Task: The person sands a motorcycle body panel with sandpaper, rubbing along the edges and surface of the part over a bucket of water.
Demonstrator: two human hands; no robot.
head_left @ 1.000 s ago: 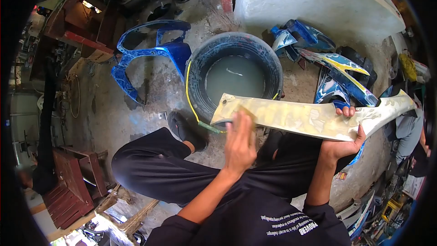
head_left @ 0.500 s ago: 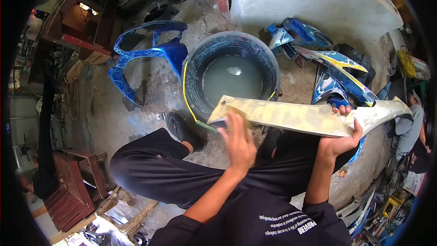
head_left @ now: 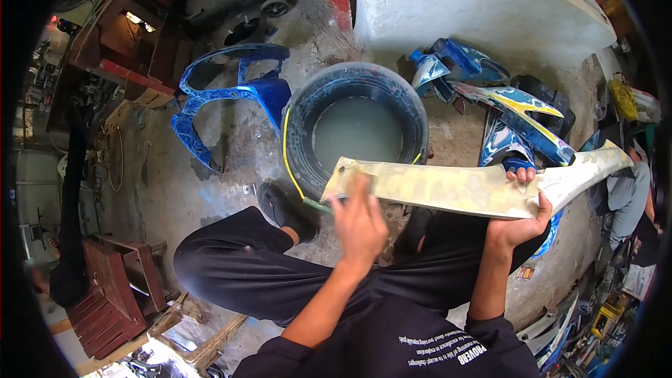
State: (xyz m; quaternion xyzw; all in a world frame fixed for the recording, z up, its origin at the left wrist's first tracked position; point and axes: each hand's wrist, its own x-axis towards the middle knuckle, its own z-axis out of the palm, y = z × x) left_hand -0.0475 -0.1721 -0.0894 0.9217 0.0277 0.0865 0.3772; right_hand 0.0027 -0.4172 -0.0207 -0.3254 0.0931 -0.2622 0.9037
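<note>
A long cream and yellowish panel (head_left: 441, 185) lies slantwise over the near rim of a black bucket (head_left: 302, 108) of cloudy water. My right hand (head_left: 518, 220) grips the panel towards its narrower right part, thumb on the near edge and fingertips over the far edge. At the panel's wide left end, my left hand (head_left: 359, 227) presses a small brown pad (head_left: 360, 184) to the surface. Motion blurs its fingers and the pad. A yellow handle with a green grip hangs along the bucket's left side.
A blue frame-like fairing (head_left: 262, 91) lies left of the bucket. Blue, white and yellow fairings (head_left: 521, 105) lie right, before a white wall (head_left: 476, 7). A wooden stool (head_left: 105, 294) stands lower left. Parts of other people show at both far sides.
My left hand has shifted slightly left and down with the pad, along the panel's left end. My right hand keeps its grip. The view has tilted a little, so the bucket sits lower.
</note>
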